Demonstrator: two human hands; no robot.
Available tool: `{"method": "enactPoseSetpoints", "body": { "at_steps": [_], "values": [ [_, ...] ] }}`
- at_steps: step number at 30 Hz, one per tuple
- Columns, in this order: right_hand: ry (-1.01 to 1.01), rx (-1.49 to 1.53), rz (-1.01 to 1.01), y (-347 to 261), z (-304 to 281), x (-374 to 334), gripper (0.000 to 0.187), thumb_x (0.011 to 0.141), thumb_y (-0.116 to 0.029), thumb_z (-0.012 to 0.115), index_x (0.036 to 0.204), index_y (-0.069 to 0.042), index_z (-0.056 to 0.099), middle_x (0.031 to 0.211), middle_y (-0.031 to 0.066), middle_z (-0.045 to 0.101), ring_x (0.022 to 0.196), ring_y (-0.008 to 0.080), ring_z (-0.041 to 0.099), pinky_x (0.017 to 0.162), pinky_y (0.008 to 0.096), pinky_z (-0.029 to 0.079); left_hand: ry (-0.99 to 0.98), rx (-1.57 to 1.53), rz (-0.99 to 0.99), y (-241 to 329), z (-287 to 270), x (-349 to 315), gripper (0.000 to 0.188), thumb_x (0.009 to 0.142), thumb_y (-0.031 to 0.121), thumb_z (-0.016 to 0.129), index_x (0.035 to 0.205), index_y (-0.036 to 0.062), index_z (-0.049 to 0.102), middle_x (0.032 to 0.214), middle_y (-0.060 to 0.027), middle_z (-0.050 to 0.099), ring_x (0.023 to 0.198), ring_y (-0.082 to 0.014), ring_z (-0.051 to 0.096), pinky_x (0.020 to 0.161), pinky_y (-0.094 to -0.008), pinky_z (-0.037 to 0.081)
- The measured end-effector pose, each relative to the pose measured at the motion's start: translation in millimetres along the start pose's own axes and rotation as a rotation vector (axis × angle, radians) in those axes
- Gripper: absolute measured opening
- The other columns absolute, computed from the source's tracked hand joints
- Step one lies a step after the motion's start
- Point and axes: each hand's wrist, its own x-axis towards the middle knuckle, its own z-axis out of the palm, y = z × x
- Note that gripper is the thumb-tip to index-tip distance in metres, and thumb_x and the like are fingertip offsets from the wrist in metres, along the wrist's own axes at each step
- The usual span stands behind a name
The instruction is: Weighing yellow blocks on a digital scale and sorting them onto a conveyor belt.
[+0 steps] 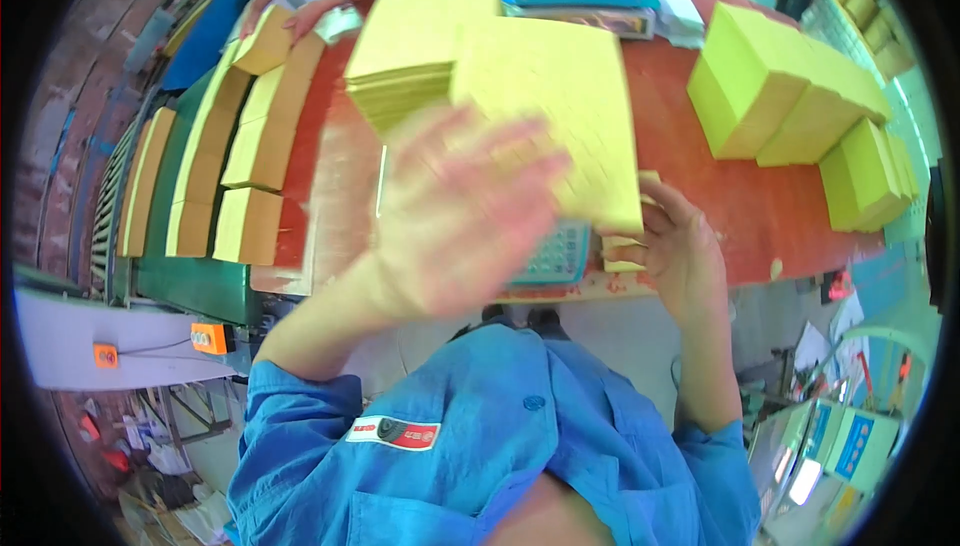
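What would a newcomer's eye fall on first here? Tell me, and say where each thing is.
The blurred left hand, fingers spread mid-picture in front of a large yellow sheet, would probably draw the eye first. The right hand is at that sheet's lower right corner. Next come the bright yellow blocks on the right of the red table.

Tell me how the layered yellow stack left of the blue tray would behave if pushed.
The layered yellow stack is probably fairly heavy, since its side shows many close-packed layers. The layers might slip apart, as no band shows around them. Its flat-faced, blocky shape suggests it would slide rather than roll.
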Motion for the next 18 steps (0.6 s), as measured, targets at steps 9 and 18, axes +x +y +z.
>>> {"method": "enactPoseSetpoints", "body": {
  "at_steps": [9,18],
  "values": [
    [0.361,-0.522,-0.051,14,-103,20,0.041,0.088,0.0,0.056,0.128,0.004,0.049,0.12,0.0137,0.061,0.107,0.0212,0.062,0.091,0.0348,0.051,-0.087,-0.397,-0.208,48,71,-64,0.028,0.077,0.006,0.066,0.104,-0.0004,0.065,0.109,-0.0187,0.067,0.11,-0.0342,0.062,0.097,-0.0464,0.046],
    [0.236,-0.525,0.215,48,-137,55,0.042,0.086,0.003,0.054,0.128,0.004,0.051,0.118,0.0114,0.062,0.102,0.0193,0.062,0.09,0.0331,0.049,0.192,-0.174,-0.991,44,-3,-137,0.022,0.095,0.0,0.045,0.103,-0.0051,0.064,0.102,-0.0144,0.068,0.094,-0.0223,0.064,0.084,-0.0351,0.052]
  ]
}}
